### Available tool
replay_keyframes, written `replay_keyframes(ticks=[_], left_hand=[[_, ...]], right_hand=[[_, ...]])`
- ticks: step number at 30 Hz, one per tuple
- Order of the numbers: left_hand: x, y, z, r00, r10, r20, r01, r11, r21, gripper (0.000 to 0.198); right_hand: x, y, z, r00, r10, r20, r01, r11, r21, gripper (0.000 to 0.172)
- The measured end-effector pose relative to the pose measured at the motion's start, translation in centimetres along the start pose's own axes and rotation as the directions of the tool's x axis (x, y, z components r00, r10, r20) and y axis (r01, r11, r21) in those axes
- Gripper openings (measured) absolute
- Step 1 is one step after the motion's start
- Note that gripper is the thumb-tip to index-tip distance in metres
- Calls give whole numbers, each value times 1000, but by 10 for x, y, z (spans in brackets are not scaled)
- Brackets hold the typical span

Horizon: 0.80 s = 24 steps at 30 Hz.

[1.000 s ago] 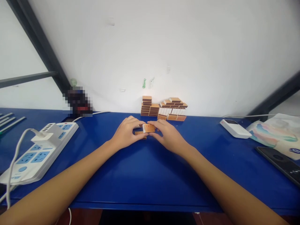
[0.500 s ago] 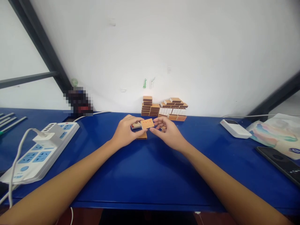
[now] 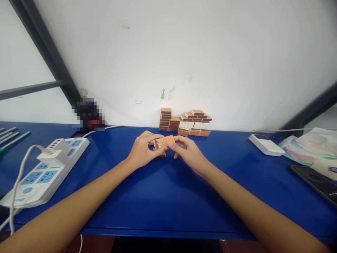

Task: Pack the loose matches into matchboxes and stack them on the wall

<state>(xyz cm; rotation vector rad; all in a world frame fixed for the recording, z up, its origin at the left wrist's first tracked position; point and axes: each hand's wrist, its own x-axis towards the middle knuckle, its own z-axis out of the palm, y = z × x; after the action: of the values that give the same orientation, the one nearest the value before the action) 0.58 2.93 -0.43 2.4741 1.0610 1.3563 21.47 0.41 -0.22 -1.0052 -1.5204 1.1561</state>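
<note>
Between my two hands is a matchbox with an orange printed cover, its tray slid partly out to the left. Red-tipped matches show in that tray. My left hand is closed about the tray end, thumb below and fingers above. My right hand pinches the covered end. Behind the tray, close to my left fingers, more match heads peek out, mostly hidden. Another matchbox lies on the table under my left thumb, partly covered.
Against the wall stand a column of stacked matchboxes and a stepped matchbox structure. On the left is a power strip with a cable. A white device, a plastic packet and a phone lie at right.
The held matchbox was closed; its tray now sticks out leftward, showing matches. My right fingers have moved in and curled onto the cover.
</note>
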Motion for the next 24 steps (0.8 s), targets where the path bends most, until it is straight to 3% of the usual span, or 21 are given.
replay_keyframes(ticks=[6, 14, 16, 19, 24], left_hand=[[0, -6, -1, 999, -45, 20, 44, 998, 37, 35], [3, -16, -5, 986, -168, 0, 166, 975, 149, 38], [3, -19, -7, 981, -196, 11, 192, 969, 155, 39], [4, -23, -8, 979, -205, 22, 199, 967, 156, 37], [8, -25, -11, 975, -223, -13, 221, 958, 185, 35]], right_hand=[[10, 2, -15, 969, 120, -214, -126, 992, -16, 29], [33, 10, -72, 864, 124, -488, -232, 958, -169, 18], [36, 16, -83, 868, 102, -486, -251, 935, -252, 20], [38, 25, -93, 912, 86, -401, -265, 870, -416, 20], [36, 30, -91, 941, -30, -338, -218, 709, -670, 29]])
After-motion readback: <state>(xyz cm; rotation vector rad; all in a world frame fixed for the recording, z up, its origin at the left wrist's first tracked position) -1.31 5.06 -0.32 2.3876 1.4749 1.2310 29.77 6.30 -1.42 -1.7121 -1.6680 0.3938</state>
